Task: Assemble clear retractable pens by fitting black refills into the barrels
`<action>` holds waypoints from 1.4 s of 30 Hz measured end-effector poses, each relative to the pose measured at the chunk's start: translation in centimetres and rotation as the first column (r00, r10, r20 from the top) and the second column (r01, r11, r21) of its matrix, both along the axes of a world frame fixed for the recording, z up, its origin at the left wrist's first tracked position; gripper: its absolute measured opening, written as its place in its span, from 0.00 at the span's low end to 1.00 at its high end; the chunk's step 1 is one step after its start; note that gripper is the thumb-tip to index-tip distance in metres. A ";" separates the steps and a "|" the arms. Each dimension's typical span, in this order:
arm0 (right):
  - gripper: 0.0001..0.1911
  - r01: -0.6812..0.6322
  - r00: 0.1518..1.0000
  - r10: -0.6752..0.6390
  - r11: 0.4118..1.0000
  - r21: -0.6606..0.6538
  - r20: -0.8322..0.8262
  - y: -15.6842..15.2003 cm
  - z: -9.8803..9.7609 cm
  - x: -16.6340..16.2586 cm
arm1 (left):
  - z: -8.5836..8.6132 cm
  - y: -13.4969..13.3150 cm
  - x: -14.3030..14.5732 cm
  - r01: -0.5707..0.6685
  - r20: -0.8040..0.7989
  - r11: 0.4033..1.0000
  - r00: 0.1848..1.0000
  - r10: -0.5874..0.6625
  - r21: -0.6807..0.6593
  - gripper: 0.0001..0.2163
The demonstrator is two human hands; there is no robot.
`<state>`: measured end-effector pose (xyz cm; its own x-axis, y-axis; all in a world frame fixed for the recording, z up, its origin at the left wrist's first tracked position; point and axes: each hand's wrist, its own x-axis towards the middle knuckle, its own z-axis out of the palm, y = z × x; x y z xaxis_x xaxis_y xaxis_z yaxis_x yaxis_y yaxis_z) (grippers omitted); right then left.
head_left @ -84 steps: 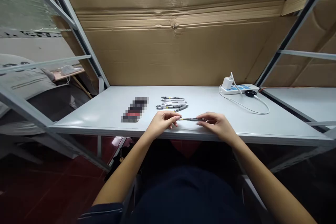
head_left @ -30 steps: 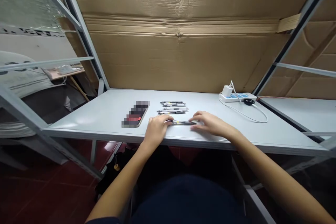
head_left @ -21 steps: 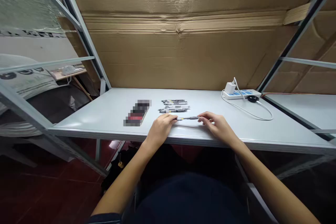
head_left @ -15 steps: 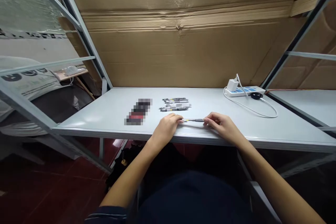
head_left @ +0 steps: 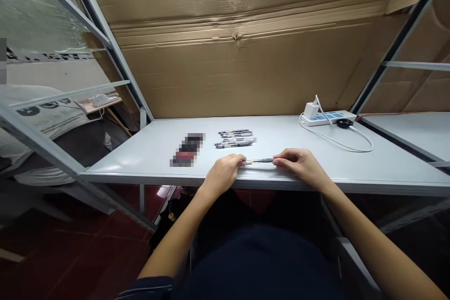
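A slim pen [head_left: 259, 161], clear with a dark section toward its right end, lies level between my two hands just above the table's front edge. My left hand [head_left: 225, 168] pinches its left end between thumb and fingers. At the other end, the thumb and fingertips of my right hand [head_left: 298, 164] close on the dark part. Beyond my hands, a loose row of several similar pens [head_left: 236, 138] rests on the white table [head_left: 281, 136], lying roughly sideways.
A blurred-out dark and red item [head_left: 187, 151] lies left of the pens. Toward the back right sits a power strip [head_left: 333, 117] with a white plug adapter [head_left: 311, 110] and a looping white cable [head_left: 351, 150]. Cardboard [head_left: 225, 75] walls the back, between metal posts [head_left: 116, 56].
The view has tilted and shifted slightly. Both hands keep hold of the pen in nearly the same place, the pen now slanting a little upward to the right.
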<state>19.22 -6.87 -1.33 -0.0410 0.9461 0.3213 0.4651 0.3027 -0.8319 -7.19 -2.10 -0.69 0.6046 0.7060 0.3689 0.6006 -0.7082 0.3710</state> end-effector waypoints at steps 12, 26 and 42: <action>0.17 0.027 0.998 -0.024 0.998 0.052 -0.065 -0.1 -0.6 -0.1 | 0.2 0.4 0.6 -0.046 0.025 0.993 0.998 0.049 -0.106 0.15; 0.23 -0.037 0.998 0.034 0.998 -0.055 -0.060 0.1 0.1 0.0 | -0.1 0.5 -0.1 -0.006 0.137 0.996 0.990 0.018 -0.087 0.09; 0.18 -0.040 0.999 0.039 0.999 0.033 0.008 0.4 -0.3 0.3 | -0.2 0.1 0.1 -0.089 0.051 0.995 0.995 0.090 -0.036 0.11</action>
<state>19.47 -6.43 -1.66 -0.0807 0.9325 0.3520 0.4585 0.3483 -0.8176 -7.06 -2.01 -0.91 0.5191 0.7690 0.3731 0.6402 -0.6390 0.4264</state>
